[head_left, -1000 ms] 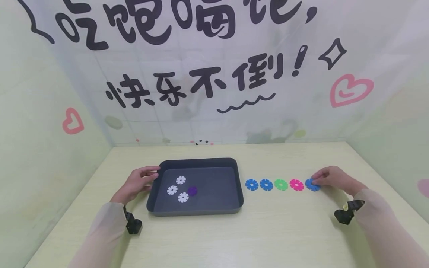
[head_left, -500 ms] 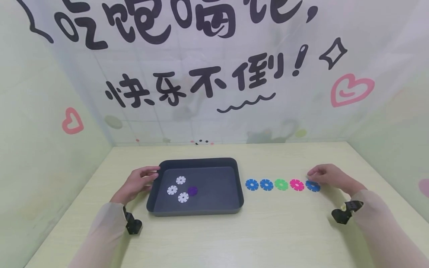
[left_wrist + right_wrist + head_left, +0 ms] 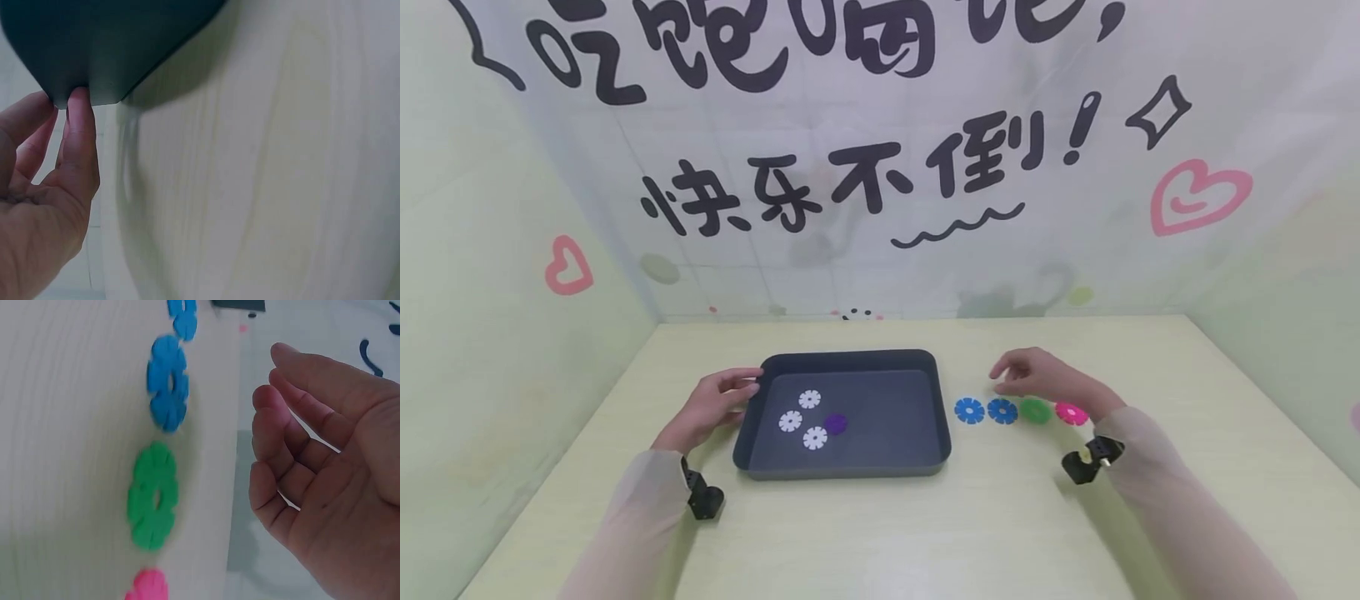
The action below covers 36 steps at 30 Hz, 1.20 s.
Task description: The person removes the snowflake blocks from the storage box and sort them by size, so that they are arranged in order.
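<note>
A booth-like tabletop workspace
Printed walls [image 3: 760, 287] enclose the pale wood-grain table [image 3: 880, 533] at back and both sides, bearing black Chinese lettering [image 3: 874, 187] and pink hearts [image 3: 1191, 204].

Black lettering [image 3: 874, 179] on the back wall [image 3: 820, 283] reads 快乐不倒 with an exclamation mark. The line above [image 3: 891, 42], its top cut off, seems to read 吃饱喝饱 with a comma. The right wrist view shows only illegible black strokes [image 3: 367, 358].

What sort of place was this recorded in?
Probably an indoor recording booth: a pale wood-grain table enclosed on three sides by pale printed walls, and black wrist-worn devices on the person.
</note>
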{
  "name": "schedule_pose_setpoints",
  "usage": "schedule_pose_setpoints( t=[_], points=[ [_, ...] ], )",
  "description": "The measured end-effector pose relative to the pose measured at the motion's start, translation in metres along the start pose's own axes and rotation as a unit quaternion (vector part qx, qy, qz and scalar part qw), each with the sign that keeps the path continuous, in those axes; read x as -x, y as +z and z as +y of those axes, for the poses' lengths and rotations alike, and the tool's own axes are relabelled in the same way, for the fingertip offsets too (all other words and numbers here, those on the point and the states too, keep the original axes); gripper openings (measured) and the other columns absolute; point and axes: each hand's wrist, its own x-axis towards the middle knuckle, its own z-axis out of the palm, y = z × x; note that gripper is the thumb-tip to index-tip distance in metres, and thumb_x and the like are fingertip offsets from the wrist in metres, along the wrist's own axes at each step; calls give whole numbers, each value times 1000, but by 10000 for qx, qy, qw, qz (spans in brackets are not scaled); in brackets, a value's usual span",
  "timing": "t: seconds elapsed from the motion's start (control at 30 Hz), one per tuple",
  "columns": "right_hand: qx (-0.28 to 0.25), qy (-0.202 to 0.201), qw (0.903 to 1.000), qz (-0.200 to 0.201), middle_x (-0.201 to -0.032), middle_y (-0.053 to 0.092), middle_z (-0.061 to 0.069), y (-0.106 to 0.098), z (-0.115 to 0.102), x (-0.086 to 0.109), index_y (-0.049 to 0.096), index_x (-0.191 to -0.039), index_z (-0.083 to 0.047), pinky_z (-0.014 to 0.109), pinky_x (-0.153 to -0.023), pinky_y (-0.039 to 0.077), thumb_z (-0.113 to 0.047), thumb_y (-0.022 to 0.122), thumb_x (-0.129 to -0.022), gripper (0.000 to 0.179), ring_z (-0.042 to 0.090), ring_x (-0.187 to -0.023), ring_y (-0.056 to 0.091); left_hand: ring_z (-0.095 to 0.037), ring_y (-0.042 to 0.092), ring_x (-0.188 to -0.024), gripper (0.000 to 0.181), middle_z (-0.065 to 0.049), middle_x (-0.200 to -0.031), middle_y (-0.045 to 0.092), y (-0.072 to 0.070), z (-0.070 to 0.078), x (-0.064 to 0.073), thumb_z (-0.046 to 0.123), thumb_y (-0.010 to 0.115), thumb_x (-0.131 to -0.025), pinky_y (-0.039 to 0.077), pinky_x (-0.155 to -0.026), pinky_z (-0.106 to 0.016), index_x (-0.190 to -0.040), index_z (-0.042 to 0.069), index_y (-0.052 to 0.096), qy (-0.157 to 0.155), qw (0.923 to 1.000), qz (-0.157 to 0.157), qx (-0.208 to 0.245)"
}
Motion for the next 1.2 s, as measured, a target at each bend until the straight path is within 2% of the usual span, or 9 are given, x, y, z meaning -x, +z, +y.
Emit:
schedule_pose_setpoints(
  t=[0.23, 0.43, 0.7, 0.93, 1.2],
  points=[
    [-147, -602, 9973, -395, -75, 59, 5, 25, -42, -30, 61, -102, 1, 32, -62, 47, -11, 65, -84, 22, 25, -68, 55, -14, 56, -86, 44, -19, -115, 50, -1, -1, -1, 10, 56, -91, 52, -69, -27, -133, 0, 45, 1, 10000, -28, 48],
    [53, -1017, 9925, -681, -76, 60, 1, 42, -71, -54, 62, -101, 1, 28, -63, 49, -8, 68, -82, 22, 13, -68, 56, -14, 57, -87, 45, -21, -118, 49, -1, -1, -3, 10, 56, -92, 52, -71, -28, -133, -1, 44, -10, 9999, -65, 151],
    [168, -1343, 9852, -1055, -74, 62, -1, 67, -101, -89, 63, -100, 3, 22, -64, 47, -6, 69, -79, 24, 8, -67, 56, -13, 57, -86, 45, -20, -117, 49, -1, 0, -2, 9, 55, -91, 52, -72, -29, -133, -1, 43, -52, 9997, -82, 207],
    [52, -1171, 9838, -1358, -80, 63, 0, 91, -114, -116, 64, -99, 1, 21, -67, 48, -6, 72, -78, 23, 8, -72, 57, -13, 58, -87, 45, -21, -118, 49, -1, -1, -4, 10, 56, -91, 52, -72, -29, -133, 0, 44, -79, 9996, -85, 256],
    [-116, -765, 9806, -1803, -76, 62, 2, 113, -117, -132, 65, -97, 1, 19, -64, 46, -1, 73, -74, 24, 9, -68, 55, -13, 58, -86, 45, -21, -118, 49, -2, -2, -4, 10, 56, -92, 52, -72, -28, -133, 0, 43, 0, 9999, -74, 137]
  ],
)
